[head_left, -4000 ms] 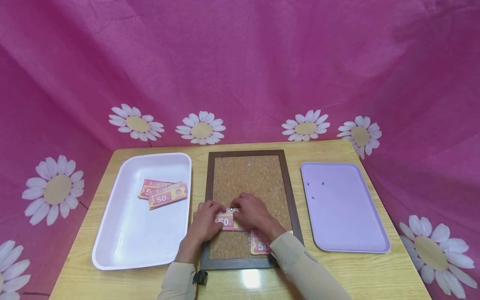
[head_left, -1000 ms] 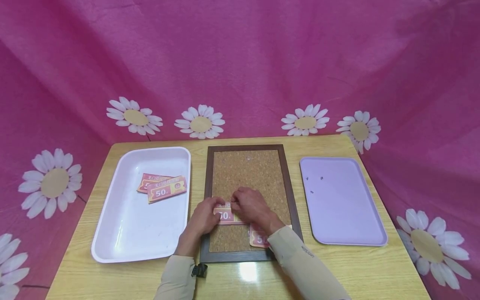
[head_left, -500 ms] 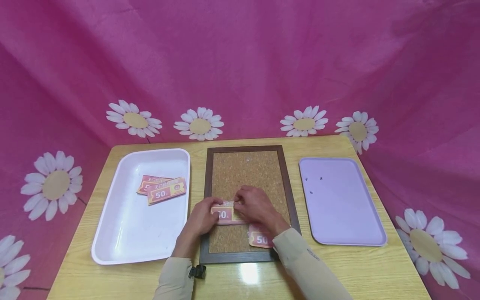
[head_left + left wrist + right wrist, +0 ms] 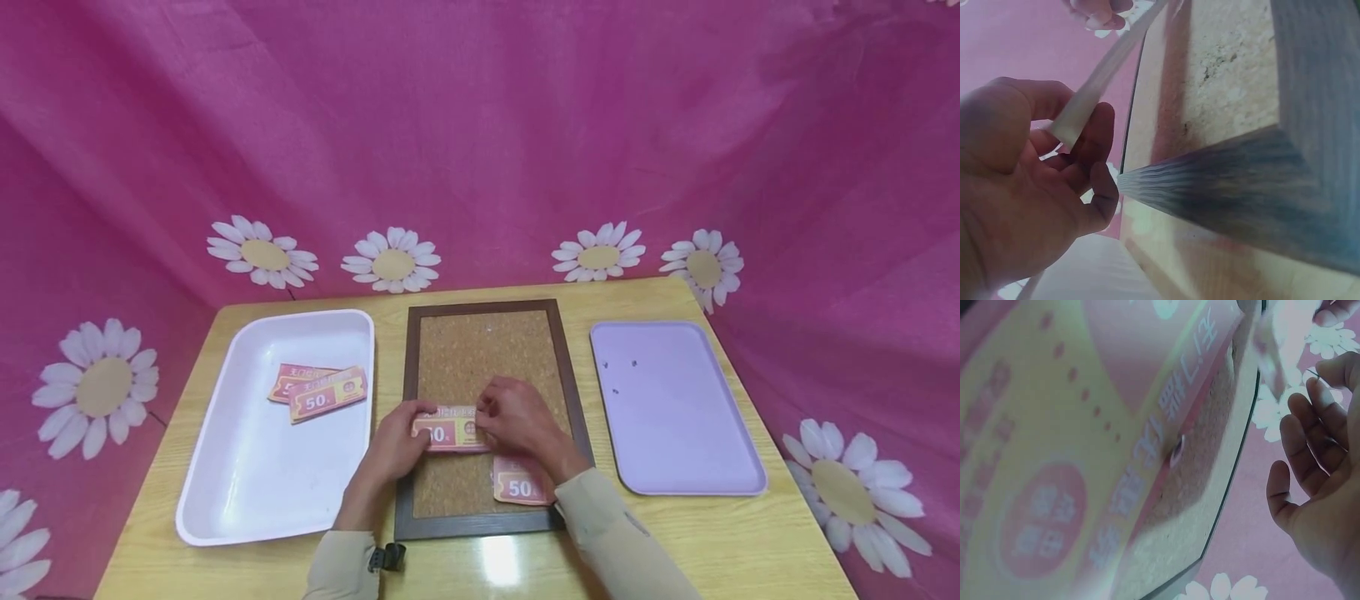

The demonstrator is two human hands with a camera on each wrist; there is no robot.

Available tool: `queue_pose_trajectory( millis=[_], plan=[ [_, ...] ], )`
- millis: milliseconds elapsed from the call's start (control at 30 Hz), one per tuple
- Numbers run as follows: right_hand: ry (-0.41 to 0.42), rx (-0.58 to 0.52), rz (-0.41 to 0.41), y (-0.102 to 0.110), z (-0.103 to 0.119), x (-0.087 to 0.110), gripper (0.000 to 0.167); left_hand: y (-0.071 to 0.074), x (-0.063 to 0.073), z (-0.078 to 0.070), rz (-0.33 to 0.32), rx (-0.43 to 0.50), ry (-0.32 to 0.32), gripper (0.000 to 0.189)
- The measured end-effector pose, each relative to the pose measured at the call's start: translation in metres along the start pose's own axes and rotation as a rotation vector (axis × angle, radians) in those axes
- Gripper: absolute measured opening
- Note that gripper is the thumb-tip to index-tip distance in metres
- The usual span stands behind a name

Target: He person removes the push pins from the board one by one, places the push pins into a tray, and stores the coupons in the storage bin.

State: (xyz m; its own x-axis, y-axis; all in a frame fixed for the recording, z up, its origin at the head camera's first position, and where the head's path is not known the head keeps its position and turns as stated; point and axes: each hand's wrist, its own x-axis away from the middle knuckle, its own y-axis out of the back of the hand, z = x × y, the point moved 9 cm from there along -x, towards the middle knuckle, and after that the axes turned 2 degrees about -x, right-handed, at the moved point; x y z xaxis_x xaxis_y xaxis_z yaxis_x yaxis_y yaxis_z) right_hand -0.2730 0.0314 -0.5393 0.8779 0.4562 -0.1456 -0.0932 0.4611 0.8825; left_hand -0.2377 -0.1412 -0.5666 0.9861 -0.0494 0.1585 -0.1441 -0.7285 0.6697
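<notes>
A pink and yellow coupon [image 4: 447,435] marked 50 lies across the middle of the framed cork board [image 4: 487,350]. My left hand [image 4: 396,440] pinches its left end between thumb and fingers; in the left wrist view the coupon [image 4: 1088,100] shows edge-on, raised above the cork. At the right end is my right hand [image 4: 519,419]. Its thumb and finger pinch a thin pin [image 4: 1312,373], seen as a fine dark line in the right wrist view. A second coupon [image 4: 519,490] lies at the board's lower right, partly under the right wrist.
To the left, a white tub [image 4: 247,483] contains overlapping coupons [image 4: 327,395]. A shallow purple tray [image 4: 682,417] stands on the right, with three small dark pieces [image 4: 616,391] near its left edge. A flowered pink cloth [image 4: 480,150] hangs behind the table.
The right hand has shifted right, from the held coupon's middle to its right end, uncovering more print. The left hand keeps its grip on the left end. The head view has shifted slightly.
</notes>
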Motion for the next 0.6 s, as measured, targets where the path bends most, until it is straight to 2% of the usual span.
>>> queue_pose_trajectory(
  millis=[333,600],
  plan=[
    [0.053,0.0,-0.051,0.009,0.0,0.001,0.007,0.007,0.001,0.001,-0.006,0.041,0.027,0.035],
    [0.061,0.05,-0.072,0.018,0.001,0.002,0.009,0.019,0.003,-0.005,-0.048,0.049,-0.016,0.037]
  ],
)
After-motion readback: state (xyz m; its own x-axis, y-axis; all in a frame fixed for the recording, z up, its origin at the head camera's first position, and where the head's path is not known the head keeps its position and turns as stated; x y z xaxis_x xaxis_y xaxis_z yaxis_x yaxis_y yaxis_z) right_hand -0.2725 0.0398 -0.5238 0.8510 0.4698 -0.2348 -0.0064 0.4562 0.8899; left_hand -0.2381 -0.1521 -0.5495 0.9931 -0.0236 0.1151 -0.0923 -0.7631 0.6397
